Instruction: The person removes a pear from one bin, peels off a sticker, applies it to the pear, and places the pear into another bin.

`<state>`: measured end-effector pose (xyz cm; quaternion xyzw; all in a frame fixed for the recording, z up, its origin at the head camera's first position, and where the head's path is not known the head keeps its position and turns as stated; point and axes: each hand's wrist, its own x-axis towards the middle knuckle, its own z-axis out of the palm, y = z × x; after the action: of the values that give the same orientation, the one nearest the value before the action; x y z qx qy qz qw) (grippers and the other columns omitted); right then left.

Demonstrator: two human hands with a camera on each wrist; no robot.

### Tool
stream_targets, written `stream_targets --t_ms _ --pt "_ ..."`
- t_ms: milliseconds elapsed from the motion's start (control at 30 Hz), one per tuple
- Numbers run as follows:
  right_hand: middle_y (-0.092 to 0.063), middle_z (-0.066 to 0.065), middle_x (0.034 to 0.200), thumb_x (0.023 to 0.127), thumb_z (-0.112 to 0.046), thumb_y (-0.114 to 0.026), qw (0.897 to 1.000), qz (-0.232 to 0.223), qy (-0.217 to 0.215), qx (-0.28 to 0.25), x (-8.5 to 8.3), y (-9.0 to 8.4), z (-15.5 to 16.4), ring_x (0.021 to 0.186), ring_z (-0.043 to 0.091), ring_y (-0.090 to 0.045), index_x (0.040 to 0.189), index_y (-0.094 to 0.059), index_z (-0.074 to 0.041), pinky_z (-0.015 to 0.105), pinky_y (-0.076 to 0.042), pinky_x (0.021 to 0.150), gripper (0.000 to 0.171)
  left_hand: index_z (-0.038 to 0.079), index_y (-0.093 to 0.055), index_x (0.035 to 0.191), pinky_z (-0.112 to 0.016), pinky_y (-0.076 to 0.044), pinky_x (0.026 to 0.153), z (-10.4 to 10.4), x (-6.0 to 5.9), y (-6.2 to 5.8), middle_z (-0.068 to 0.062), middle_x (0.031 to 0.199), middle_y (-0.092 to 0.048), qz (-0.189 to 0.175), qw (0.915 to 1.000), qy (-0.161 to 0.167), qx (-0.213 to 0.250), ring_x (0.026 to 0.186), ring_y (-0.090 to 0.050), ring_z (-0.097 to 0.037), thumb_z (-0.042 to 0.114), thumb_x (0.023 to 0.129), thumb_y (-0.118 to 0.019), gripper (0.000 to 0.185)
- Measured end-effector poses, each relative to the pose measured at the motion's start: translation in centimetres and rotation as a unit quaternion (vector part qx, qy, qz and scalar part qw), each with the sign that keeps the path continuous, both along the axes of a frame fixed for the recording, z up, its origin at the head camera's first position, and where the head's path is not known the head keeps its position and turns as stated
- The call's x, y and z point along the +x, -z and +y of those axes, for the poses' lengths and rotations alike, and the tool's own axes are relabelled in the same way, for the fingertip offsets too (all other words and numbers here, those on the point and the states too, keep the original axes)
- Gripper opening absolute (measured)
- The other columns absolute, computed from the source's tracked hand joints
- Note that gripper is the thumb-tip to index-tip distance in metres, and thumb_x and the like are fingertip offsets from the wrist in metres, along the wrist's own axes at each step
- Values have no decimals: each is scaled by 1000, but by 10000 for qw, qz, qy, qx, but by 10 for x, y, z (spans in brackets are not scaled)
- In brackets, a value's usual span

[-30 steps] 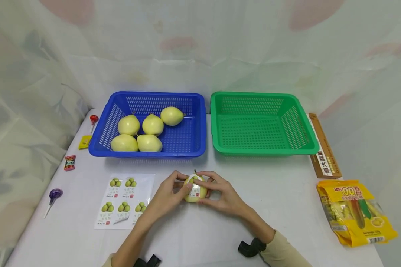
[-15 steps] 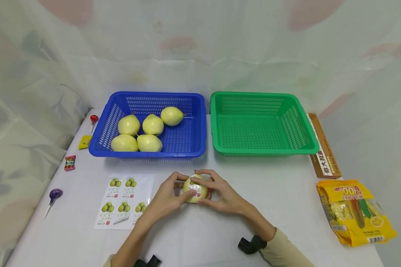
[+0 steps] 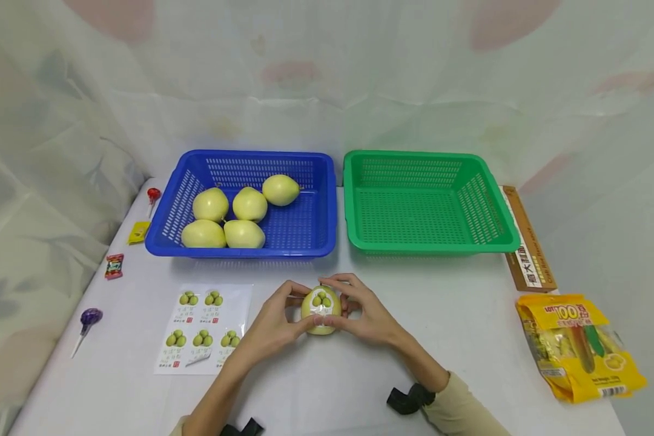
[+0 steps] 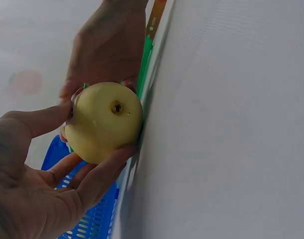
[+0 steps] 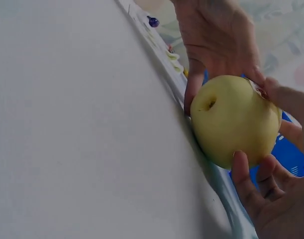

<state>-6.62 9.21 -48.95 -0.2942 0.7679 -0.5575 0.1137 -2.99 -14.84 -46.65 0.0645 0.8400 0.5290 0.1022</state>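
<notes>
A pale yellow-green pear is held between both hands over the table's near middle. Its upper face carries a white sticker printed with green pears. My left hand grips the pear from the left, thumb on the sticker's lower part and fingers round the far side. From the right, my right hand holds it too, its thumb meeting the left one on the sticker. Both wrist views show the pear's bottom end, with fingers curled beneath it. Left of the hands lies a sheet of matching stickers, one corner of a label curled up.
Several pears sit in a blue basket behind. Beside it stands a green basket. A brown box and a yellow candy bag lie at right. Lollipops and small wrapped candies line the left edge.
The right index finger has left the sticker's front for the pear's top. The right thumb has come onto the sticker beside the left thumb, and the pear has shifted slightly right.
</notes>
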Motion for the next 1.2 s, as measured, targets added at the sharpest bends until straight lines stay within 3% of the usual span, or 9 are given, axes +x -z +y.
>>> stream_targets --t_ms 100,300,467,600,633,767,867,1000,1200 --pt "-57 11 152 99 -17 -81 9998 -121 -9 -159 1 3 -2 96 20 -61 149 -66 -16 23 -61 79 53 9 -61 131 -50 -61 110 -3 -1 2 -12 136 -71 -143 9995 56 260 130 -70 -35 24 95 -86 45" --pt "-57 16 157 105 -9 -70 9961 -549 56 -688 6 11 -4 143 23 -59 145 -70 -9 24 -61 104 40 4 -62 126 -46 -62 107 -1 -3 5 -17 134 -70 -278 9978 -132 587 130 -69 -39 25 100 -81 38" --pt "-63 13 153 108 -12 -67 9942 -607 525 -720 10 10 -11 149 33 -56 139 -74 -9 22 -49 119 32 3 -62 128 -51 -57 115 3 -5 9 -16 130 -71 -287 9966 -301 711 129 -68 -35 21 100 -79 38" --pt "-68 9 150 108 -13 -65 9903 -834 949 -577 9 6 -19 147 31 -57 133 -78 -11 21 -47 114 28 4 -61 133 -47 -56 115 3 -5 9 -16 128 -70 -380 9952 -382 814 126 -68 -33 20 101 -78 40" --pt "-69 10 149 108 -12 -64 9886 -918 1029 -598 9 4 -20 147 31 -58 131 -79 -10 20 -47 113 28 4 -61 134 -44 -59 111 3 -5 9 -17 128 -69 -423 9945 -399 868 127 -69 -34 20 101 -77 41" --pt "-71 8 145 109 -12 -59 9824 -1219 1274 -624 7 2 -24 141 24 -61 125 -82 -13 17 -56 85 28 4 -59 138 -34 -67 90 1 -3 9 -22 131 -65 -669 9893 -466 1212 129 -69 -37 20 102 -75 42" --pt "-68 7 148 107 -15 -65 9865 -1030 1174 -484 7 3 -22 139 22 -60 127 -81 -16 20 -56 79 26 4 -57 140 -33 -69 80 0 -3 9 -24 139 -60 -767 9839 -476 1545 131 -68 -40 19 104 -74 42" --pt "-64 8 152 100 -15 -78 9945 -594 775 -366 9 5 -15 138 23 -60 132 -79 -16 28 -58 90 32 7 -64 134 -35 -71 77 0 -2 8 -21 144 -61 -519 9831 -455 1697 136 -65 -45 17 105 -73 33" --pt "-64 11 154 97 -14 -83 9953 -571 614 -482 10 5 -7 143 28 -61 137 -76 -14 33 -66 95 41 12 -75 131 -33 -71 75 0 -1 9 -16 142 -70 -287 9869 -598 1472 131 -70 -43 22 101 -79 31"
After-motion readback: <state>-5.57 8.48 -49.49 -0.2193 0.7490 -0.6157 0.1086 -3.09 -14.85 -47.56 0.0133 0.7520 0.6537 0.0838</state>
